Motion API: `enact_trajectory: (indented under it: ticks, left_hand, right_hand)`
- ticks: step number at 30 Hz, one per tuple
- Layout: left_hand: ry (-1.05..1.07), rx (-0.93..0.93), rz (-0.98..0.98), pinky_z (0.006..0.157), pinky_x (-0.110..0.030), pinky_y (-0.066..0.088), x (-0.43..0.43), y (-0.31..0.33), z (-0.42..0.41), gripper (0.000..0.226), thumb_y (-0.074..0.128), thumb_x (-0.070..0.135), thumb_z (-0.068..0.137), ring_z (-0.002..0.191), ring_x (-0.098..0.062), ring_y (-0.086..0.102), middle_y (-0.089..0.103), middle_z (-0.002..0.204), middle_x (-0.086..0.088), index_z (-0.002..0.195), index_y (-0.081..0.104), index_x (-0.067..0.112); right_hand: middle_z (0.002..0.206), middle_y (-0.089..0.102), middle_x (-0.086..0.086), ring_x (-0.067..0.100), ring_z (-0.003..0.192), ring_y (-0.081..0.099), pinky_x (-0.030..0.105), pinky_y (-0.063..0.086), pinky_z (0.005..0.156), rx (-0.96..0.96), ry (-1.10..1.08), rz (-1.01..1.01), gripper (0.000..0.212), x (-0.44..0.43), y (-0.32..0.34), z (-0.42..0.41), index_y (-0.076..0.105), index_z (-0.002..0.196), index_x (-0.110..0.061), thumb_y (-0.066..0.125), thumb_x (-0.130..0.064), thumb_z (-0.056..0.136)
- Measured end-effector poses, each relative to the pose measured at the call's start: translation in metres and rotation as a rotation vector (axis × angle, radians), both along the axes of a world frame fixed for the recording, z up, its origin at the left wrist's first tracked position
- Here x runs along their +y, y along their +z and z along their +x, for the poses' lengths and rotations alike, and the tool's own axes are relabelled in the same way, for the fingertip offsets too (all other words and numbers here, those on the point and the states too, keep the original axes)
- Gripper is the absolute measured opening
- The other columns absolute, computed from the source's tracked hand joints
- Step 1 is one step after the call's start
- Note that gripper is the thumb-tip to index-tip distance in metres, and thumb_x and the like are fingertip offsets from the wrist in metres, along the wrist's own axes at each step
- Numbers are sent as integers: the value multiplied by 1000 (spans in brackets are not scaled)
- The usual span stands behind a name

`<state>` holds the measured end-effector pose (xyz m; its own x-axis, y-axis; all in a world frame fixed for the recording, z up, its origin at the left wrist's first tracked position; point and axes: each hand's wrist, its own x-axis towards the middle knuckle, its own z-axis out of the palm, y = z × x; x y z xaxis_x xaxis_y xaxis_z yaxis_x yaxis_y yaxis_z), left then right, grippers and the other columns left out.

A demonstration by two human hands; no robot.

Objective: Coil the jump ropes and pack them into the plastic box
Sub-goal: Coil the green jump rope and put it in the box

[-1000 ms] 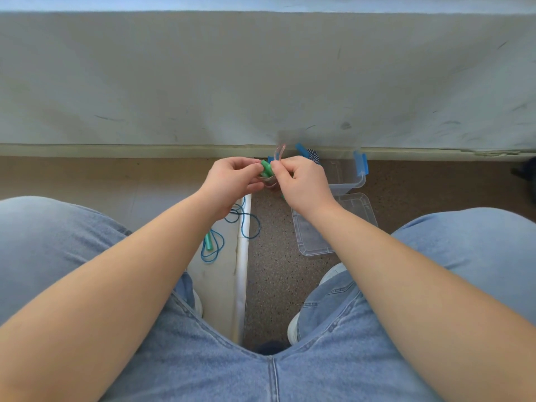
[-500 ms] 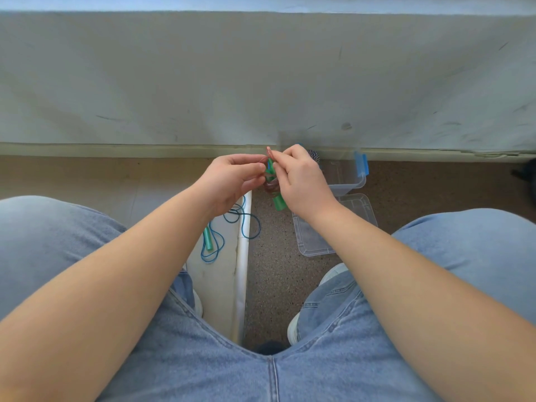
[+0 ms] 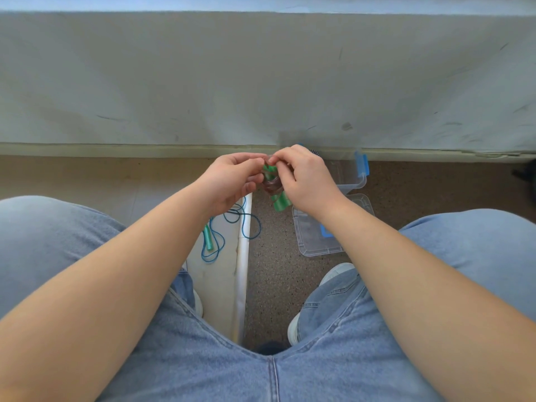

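Head view: left hand (image 3: 232,181) and right hand (image 3: 304,181) pinch coiled rope (image 3: 272,184) — plastic box (image 3: 352,181) just beside.

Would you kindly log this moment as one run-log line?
left hand + right hand: gripping coiled rope | blue rope: loose on floor | box: open | lid: beside it

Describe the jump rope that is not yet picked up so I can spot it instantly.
Look below the left hand, on the pale floor strip between the knees. The loose jump rope lies there: thin blue cord in untidy loops with a green handle, untouched, unlike the bundled rope both hands hold.
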<state>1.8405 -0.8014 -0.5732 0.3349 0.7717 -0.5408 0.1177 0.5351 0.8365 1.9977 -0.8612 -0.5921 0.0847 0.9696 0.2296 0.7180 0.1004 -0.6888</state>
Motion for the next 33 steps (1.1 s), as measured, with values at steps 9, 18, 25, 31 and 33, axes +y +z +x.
enact_trajectory:
  ticks: [9, 18, 25, 31, 33]
  left_hand:
    - [-51, -104, 21, 71, -21, 51, -5, 6, 0, 24, 64, 0, 91, 73, -12, 61, 70, 94, -6, 111, 71, 10]
    - [31, -186, -51, 65, -19, 53, -4, 6, 0, 12, 67, 13, 93, 77, -12, 64, 71, 88, -3, 104, 72, 12]
    - [51, -223, -46, 69, -22, 55, -1, 4, 0, 12, 65, 15, 94, 83, -15, 66, 72, 91, -5, 102, 72, 11]
    - [101, -188, 34, 66, -20, 54, -7, 0, 4, 16, 66, 8, 92, 75, -12, 67, 74, 88, -5, 108, 70, 8]
    - [104, -149, 80, 69, -22, 53, -7, -1, 4, 17, 67, 8, 92, 75, -13, 67, 74, 87, -4, 108, 70, 9]
  right_hand:
    - [91, 54, 1, 15, 86, 54, 22, 39, 79, -9, 24, -33, 33, 0, 3, 2, 66, 130, -12, 50, -22, 102]
    - [84, 69, -15, -10, 82, 62, 10, 44, 79, 265, -120, -6, 19, -2, 15, 2, 80, 106, -21, 73, -19, 88]
    - [84, 74, 0, 15, 84, 66, 26, 49, 78, 61, -98, 136, 13, -2, 10, -2, 80, 96, -16, 71, -19, 87]
    - [83, 70, 3, 24, 90, 55, 28, 38, 79, -71, -62, 24, 16, 4, 7, -2, 76, 89, -13, 61, -18, 91]
    - [85, 69, 0, 22, 93, 53, 32, 42, 83, -42, -50, -19, 17, 5, 9, -1, 76, 90, -14, 60, -18, 93]
